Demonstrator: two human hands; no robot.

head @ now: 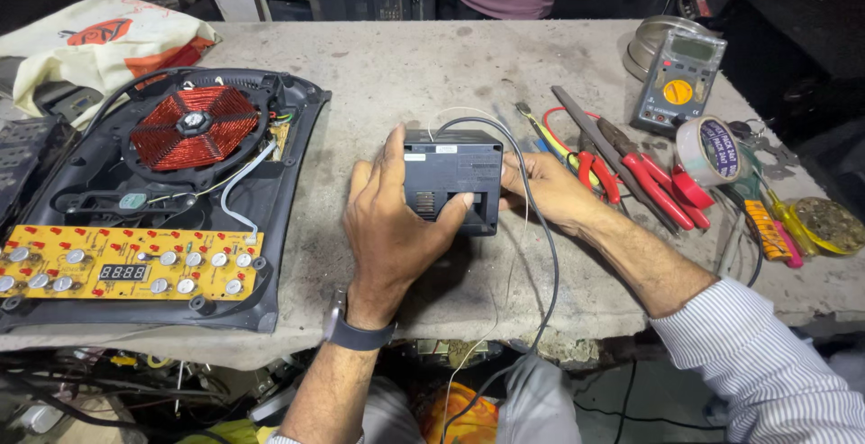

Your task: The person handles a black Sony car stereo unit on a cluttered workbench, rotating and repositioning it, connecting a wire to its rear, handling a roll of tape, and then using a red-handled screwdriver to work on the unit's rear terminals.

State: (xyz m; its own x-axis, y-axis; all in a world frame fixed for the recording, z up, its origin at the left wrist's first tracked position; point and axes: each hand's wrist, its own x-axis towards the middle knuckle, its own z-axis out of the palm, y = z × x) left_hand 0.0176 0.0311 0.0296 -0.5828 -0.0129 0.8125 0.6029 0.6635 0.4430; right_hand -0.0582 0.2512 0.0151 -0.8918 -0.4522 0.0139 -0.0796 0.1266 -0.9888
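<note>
- The left hand (389, 223) lies over the left and near side of a small black power adapter box (453, 176); its fingers (394, 149) are spread along the box's left edge and its thumb presses on the vented front face, so the hand is clamped on the box.
- The right hand (550, 190) grips the same box from its right side, fingers curled against the right wall, thumb out of sight behind the box.
- The box stands on the concrete workbench (432, 66), about mid-table, just in front of the person.
- A grey cable (548, 255) loops out from the top of the box, runs over the right hand and wrist, and drops off the near edge of the bench; a thin white wire (491, 318) hangs beside it.
- A dark watch (353, 331) sits on the left wrist; the right arm wears a striped shirt sleeve (766, 363).
- To the left, well apart from the box, lies an opened induction cooktop (162, 201) with its copper coil (194, 126) and a yellow control circuit board (126, 264) exposed.
- To the right, near the right hand, lie red-handled pliers (649, 178), a roll of tape (712, 151) and several screwdrivers (775, 228).
- Farther back on the right rests a grey digital multimeter (678, 79).
- A cloth bag (99, 39) sits at the far left corner.
</note>
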